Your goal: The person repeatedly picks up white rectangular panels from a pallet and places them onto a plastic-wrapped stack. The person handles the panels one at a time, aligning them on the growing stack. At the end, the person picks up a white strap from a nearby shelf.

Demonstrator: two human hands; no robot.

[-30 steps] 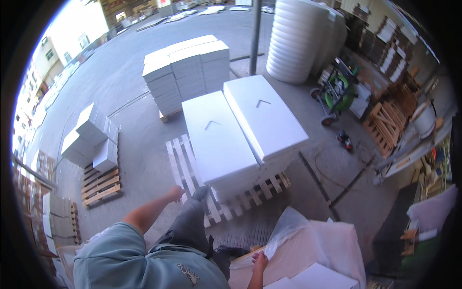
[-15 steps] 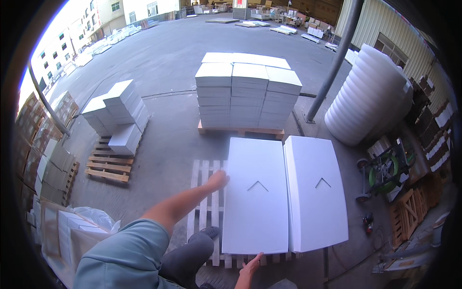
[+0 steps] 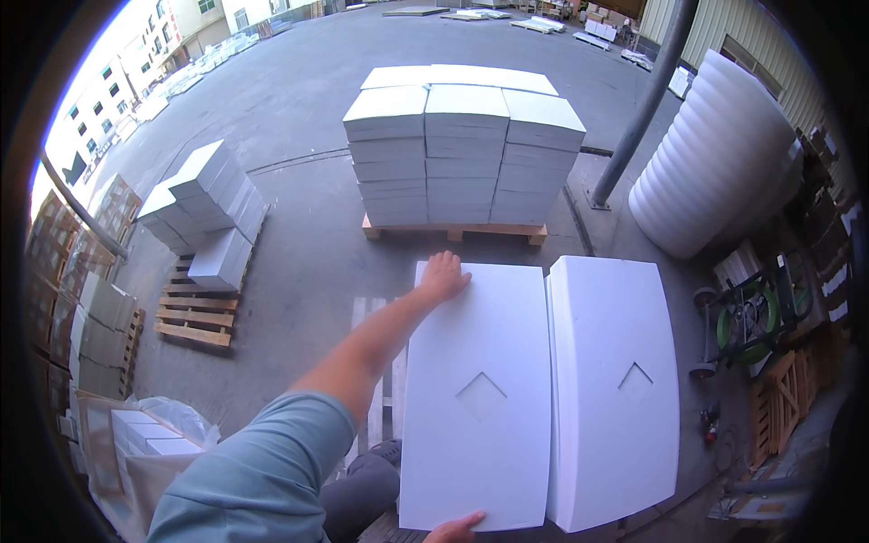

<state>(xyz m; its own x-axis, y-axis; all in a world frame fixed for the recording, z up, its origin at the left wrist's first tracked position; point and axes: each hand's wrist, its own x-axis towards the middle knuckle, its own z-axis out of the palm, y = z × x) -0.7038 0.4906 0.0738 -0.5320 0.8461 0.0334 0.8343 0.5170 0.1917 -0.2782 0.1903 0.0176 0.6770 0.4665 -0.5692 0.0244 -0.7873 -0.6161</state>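
Note:
Two white rectangular panels, which look like foam, lie side by side on top of stacks at the centre. The left panel (image 3: 471, 452) has a shallow diamond-shaped mark; the right panel (image 3: 625, 452) has a similar one. My left hand (image 3: 445, 277) is at the far left corner of the left panel, its fingers bent over the far edge. At the near edge, my right hand (image 3: 455, 528) grips the same panel with its thumb on top; its other fingers are hidden below. A slatted wooden pallet (image 3: 387, 412) shows at the left side of the panels.
A pallet of stacked white blocks (image 3: 466, 163) stands beyond. A smaller white stack (image 3: 217, 253) sits on a pallet at left. At right are a grey post (image 3: 647, 100), a large white wrapped roll (image 3: 711, 158) and a wheeled cart (image 3: 747, 317). Wrapped goods (image 3: 154, 443) stand near left.
My left hand has moved from the panel's left side to its far edge. My right hand stays at the near edge, its thumb now on top. The view has tilted down.

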